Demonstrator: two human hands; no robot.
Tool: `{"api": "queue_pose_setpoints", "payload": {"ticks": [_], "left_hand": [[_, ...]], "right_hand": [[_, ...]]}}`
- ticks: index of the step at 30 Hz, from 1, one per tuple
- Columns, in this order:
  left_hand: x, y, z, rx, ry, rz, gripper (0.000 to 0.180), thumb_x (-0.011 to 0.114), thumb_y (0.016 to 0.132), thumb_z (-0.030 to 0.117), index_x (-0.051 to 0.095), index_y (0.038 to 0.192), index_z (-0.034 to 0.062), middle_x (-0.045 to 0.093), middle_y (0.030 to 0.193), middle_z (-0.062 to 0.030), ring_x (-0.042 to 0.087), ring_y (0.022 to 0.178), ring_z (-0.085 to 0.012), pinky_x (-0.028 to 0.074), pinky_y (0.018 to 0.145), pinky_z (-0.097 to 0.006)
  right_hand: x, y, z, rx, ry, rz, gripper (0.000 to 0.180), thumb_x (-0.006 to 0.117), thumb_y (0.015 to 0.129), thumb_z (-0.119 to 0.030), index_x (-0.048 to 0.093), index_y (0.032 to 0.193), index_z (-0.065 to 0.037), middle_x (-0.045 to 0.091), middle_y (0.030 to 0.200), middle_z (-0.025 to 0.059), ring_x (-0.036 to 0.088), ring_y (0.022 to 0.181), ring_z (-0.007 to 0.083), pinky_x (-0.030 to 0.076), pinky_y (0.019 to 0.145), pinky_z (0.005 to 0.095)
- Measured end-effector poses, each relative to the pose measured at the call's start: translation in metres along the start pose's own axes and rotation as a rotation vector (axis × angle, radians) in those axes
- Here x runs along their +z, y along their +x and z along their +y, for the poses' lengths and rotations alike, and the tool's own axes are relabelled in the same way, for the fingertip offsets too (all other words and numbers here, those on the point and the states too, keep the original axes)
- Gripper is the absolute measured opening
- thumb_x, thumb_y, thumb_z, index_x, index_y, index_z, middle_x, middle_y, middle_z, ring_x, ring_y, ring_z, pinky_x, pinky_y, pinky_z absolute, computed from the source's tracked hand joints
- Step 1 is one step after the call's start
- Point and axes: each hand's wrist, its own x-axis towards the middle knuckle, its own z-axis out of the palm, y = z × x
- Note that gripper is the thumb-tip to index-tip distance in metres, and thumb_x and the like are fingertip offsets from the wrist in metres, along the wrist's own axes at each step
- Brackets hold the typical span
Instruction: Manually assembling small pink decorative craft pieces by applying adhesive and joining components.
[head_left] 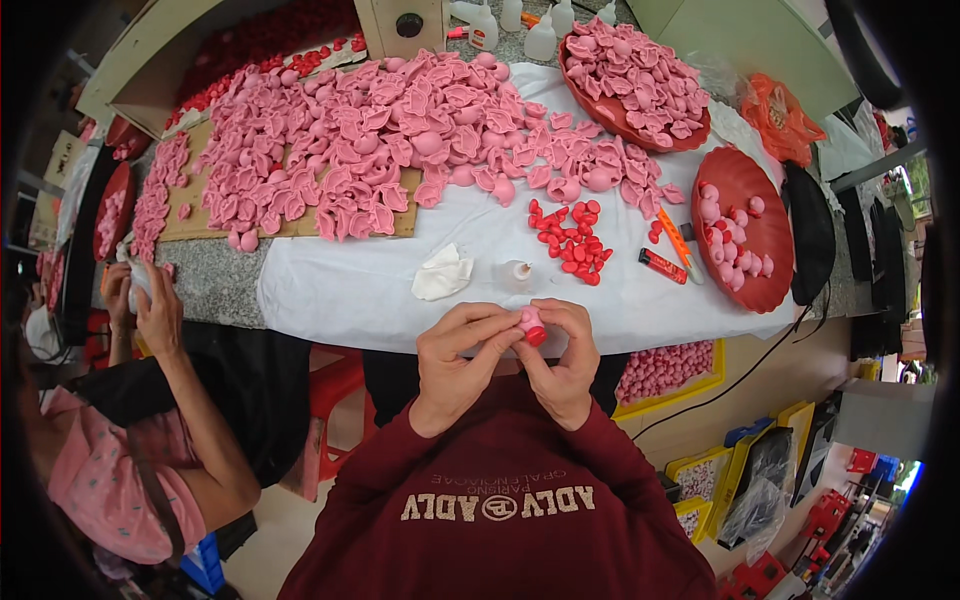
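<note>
Close to the table's front edge, both hands meet around a small round pink plastic part (529, 318) with a red cap-like piece (536, 336) against its near side. My left hand (458, 362) pinches it from the left with thumb and fingers. From the other side, the fingertips of my right hand (562, 368) close on the same part. Just beyond them stands a small clear dropper bottle (518, 271). A crumpled white tissue (442, 273) lies left of the bottle. Several loose red oval pieces (574, 242) are heaped on the white cloth (340, 290) farther off.
A large heap of pink parts (350, 140) spreads over cardboard at the back left. Two red bowls, one at the right (772, 215) and one farther back (605, 118), hold pink parts. An orange utility knife (677, 238) lies beside a red tube (663, 266). A co-worker's hands (150, 305) work at left.
</note>
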Motion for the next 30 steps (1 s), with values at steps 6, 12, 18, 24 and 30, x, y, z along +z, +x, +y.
{"api": "queue_pose_setpoints", "payload": {"ticks": [6, 12, 18, 24, 30], "left_hand": [[-0.003, 0.001, 0.0, -0.139, -0.131, 0.012, 0.018, 0.063, 0.076, -0.003, 0.066, 0.094, 0.0006, 0.061, 0.09, -0.0091, 0.058, 0.081, -0.0132, 0.047, 0.069, -0.022], [-0.006, -0.001, -0.003, -0.284, -0.317, -0.068, 0.019, 0.061, 0.077, -0.002, 0.066, 0.095, 0.0022, 0.06, 0.096, -0.0095, 0.059, 0.084, -0.0137, 0.048, 0.072, -0.023], [-0.007, 0.0, -0.005, -0.289, -0.359, -0.075, 0.019, 0.06, 0.076, -0.005, 0.066, 0.094, 0.0004, 0.06, 0.097, -0.0109, 0.059, 0.086, -0.0151, 0.05, 0.075, -0.023], [-0.007, 0.001, -0.001, -0.309, -0.338, -0.078, 0.018, 0.061, 0.074, -0.007, 0.067, 0.09, 0.0004, 0.06, 0.095, -0.0107, 0.06, 0.085, -0.0153, 0.05, 0.074, -0.023], [-0.006, 0.002, 0.003, -0.332, -0.347, -0.08, 0.018, 0.061, 0.074, -0.007, 0.067, 0.09, 0.0013, 0.06, 0.094, -0.0103, 0.06, 0.085, -0.0152, 0.05, 0.074, -0.023]], "right_hand": [[-0.009, 0.004, -0.006, 0.026, 0.039, -0.06, 0.031, 0.064, 0.07, 0.001, 0.056, 0.101, -0.002, 0.059, 0.099, 0.0131, 0.055, 0.091, 0.0261, 0.044, 0.078, 0.032], [-0.017, 0.012, -0.014, 0.387, 0.275, -0.061, 0.015, 0.059, 0.077, 0.002, 0.062, 0.092, 0.0, 0.063, 0.09, 0.0091, 0.057, 0.075, 0.012, 0.045, 0.067, 0.0225], [-0.019, 0.017, -0.018, 0.394, 0.223, -0.133, 0.016, 0.062, 0.076, 0.001, 0.065, 0.092, -0.001, 0.064, 0.089, 0.0088, 0.057, 0.073, 0.0103, 0.045, 0.062, 0.0199], [-0.019, 0.014, -0.02, 0.338, 0.202, -0.116, 0.02, 0.062, 0.076, 0.002, 0.066, 0.095, -0.002, 0.064, 0.093, 0.0115, 0.061, 0.08, 0.0131, 0.049, 0.068, 0.0217], [-0.018, 0.012, -0.018, 0.315, 0.169, -0.118, 0.021, 0.061, 0.076, 0.003, 0.065, 0.096, -0.002, 0.064, 0.093, 0.0119, 0.061, 0.081, 0.014, 0.049, 0.069, 0.0222]]}}
